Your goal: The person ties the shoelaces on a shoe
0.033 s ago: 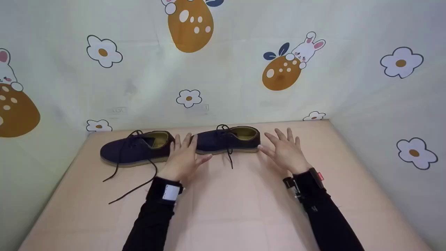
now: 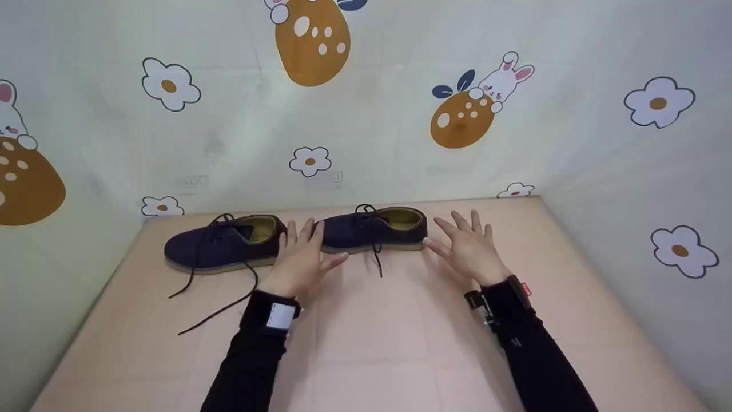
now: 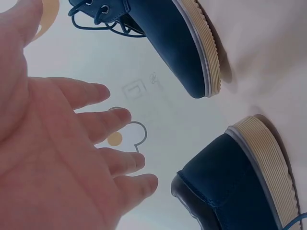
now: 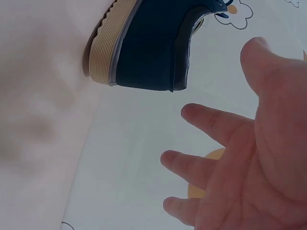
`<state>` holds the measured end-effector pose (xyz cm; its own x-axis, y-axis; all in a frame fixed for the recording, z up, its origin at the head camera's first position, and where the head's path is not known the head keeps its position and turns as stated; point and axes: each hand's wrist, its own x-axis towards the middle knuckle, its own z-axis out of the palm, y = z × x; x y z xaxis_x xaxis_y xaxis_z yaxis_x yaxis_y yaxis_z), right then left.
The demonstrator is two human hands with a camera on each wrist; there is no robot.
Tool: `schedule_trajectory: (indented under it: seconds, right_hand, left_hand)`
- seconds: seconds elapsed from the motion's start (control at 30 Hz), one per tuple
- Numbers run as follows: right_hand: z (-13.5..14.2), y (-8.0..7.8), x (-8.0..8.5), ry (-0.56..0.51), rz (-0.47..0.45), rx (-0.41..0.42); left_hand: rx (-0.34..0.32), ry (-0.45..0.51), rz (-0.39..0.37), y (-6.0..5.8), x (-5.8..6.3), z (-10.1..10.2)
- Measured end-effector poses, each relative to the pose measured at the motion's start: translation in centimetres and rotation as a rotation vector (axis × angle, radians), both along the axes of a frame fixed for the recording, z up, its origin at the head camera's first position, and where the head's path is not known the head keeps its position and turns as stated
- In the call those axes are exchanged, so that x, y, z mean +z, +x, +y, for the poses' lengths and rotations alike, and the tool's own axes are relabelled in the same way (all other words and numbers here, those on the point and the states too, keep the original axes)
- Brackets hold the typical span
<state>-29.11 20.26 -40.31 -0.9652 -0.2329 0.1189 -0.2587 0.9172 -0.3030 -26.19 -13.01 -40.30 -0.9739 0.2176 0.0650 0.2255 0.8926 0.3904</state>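
Two dark navy lace-up shoes with tan soles stand in a row at the back of the table, toes pointing left. My left hand (image 2: 298, 263) hovers between them with fingers spread, overlapping the heel of the left shoe (image 2: 200, 247) and the toe of the right shoe (image 2: 343, 232) in the head view. The left wrist view shows its palm facing the gap, with nothing held. Just right of the right shoe's heel (image 4: 148, 57), my right hand (image 2: 472, 252) is spread, also holding nothing. Its thumb appears close by that heel in the head view.
Loose dark laces (image 2: 220, 313) trail from the left shoe onto the pinkish table (image 2: 377, 337). A shorter lace end (image 2: 378, 266) hangs from the right shoe. Directly behind the shoes rises a pale sheet (image 2: 377, 114) printed with rabbits and flowers, which also closes off both sides.
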Motion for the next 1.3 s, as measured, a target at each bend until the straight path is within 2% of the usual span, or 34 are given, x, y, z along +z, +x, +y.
schedule_trajectory:
  seconds: [0.77,0.9,1.1,1.2,1.3]
  right_hand:
    - [-0.4,-0.2,0.2,-0.023,0.035,0.034]
    - [-0.7,-0.5,0.3,-0.080,0.069,0.052]
    - [-1.9,-2.4,1.2,-0.172,0.139,0.106]
    - [-2.8,-4.1,1.7,-0.149,0.162,0.146]
    - [-3.9,-5.7,2.1,-0.098,0.148,0.191]
  left_hand:
    - [-0.008,0.028,0.000,-0.1,0.0,0.3]
    - [-0.007,0.019,0.054,-0.1,0.2,0.3]
    - [0.005,0.069,0.198,0.0,0.6,0.6]
    - [0.018,0.105,0.237,0.1,0.7,0.8]
    - [0.030,0.129,0.243,0.2,0.9,0.8]
